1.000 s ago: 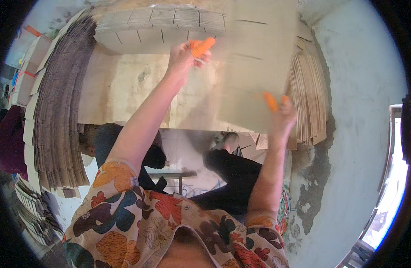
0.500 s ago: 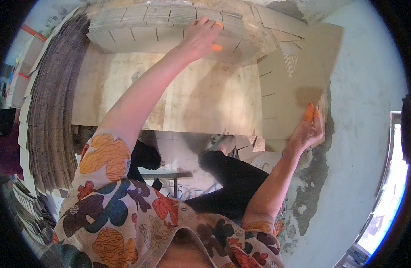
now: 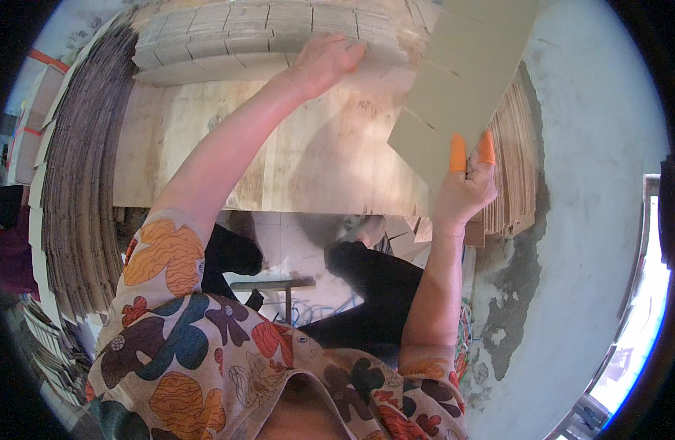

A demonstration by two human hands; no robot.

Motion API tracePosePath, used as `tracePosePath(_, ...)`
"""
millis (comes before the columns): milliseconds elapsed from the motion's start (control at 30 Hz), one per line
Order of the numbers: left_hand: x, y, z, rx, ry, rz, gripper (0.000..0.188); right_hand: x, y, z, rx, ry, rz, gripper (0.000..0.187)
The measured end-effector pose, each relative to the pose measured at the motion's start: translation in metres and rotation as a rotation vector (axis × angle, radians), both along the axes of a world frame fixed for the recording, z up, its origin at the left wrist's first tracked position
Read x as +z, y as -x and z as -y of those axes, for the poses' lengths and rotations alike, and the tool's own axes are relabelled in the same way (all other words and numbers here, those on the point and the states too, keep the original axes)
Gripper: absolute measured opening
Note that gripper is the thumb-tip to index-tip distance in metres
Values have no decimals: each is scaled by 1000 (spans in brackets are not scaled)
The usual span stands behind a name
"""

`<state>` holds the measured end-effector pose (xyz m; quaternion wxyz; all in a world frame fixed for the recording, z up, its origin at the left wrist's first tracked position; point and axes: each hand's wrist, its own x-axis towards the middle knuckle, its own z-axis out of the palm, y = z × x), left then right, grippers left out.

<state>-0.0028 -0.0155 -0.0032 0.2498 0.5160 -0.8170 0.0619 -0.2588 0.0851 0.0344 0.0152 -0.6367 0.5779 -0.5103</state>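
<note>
My right hand (image 3: 466,187), with orange finger covers on thumb and finger, pinches the lower end of a slotted cardboard sheet (image 3: 455,81). That sheet is raised at a slant, its top running out of view. At the back of the board, my left hand (image 3: 326,64) is closed over the front edge of a long row of stacked slotted cardboard strips (image 3: 242,29). A cardboard strip (image 3: 235,64) leans at the front of this row, under that hand. Its fingertips are partly hidden.
A wooden board (image 3: 220,158) lies before me. Tall stacked cardboard (image 3: 84,169) lines its left side. Another cardboard stack (image 3: 517,161) stands at the right against the pale, peeling wall (image 3: 594,183). Below are my legs and a small metal stand (image 3: 275,284).
My right hand has lifted a cardboard sheet off the right stack, moving it left and up. My left hand stays at the back row, where the front strip has tilted slightly.
</note>
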Motion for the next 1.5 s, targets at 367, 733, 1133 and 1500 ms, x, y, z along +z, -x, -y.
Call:
tracePosePath(367, 0, -12, 5, -53, 107, 136, 10, 0, -6, 4, 44, 70, 6, 40)
tracePosePath(733, -5, -2, -10, -62, -94, 268, 9, 9, -17, -3, 11, -62, -98, 41)
tracePosePath(1133, 15, 32, -44, -123, -273, 248, 14, 3, -24, -2, 32, 44, -198, 40)
tracePosePath(1500, 34, 50, -80, -233, -214, 160, 11, -6, -30, -9, 259, -260, -326, 65)
